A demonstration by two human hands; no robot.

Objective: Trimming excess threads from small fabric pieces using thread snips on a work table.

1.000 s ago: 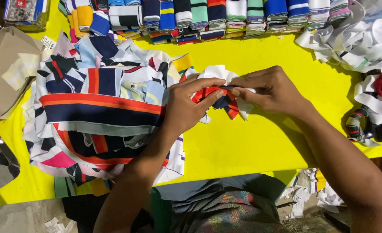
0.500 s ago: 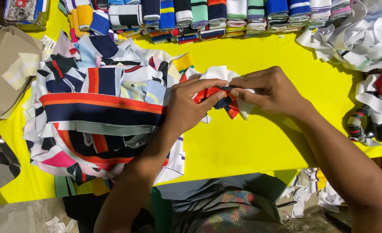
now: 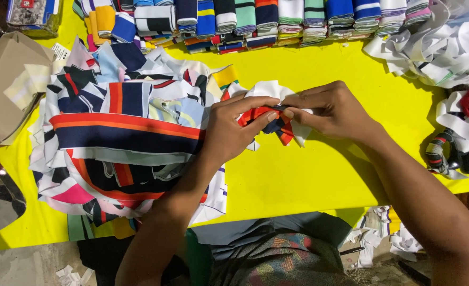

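Both hands meet over the yellow counter point(image 3: 308, 175), pinching a small bunched fabric piece point(image 3: 275, 117) of white, red and navy stripes. The left hand point(image 3: 233, 132) grips its left side with thumb and fingers pressed together; the right hand point(image 3: 334, 110) pinches its top edge from the right. The fabric piece sits just right of a loose pile of striped fabric cuttings point(image 3: 123, 137). Folded striped collars in a row point(image 3: 255, 21) line the counter's far edge, and white strips point(image 3: 430, 50) are heaped at the far right.
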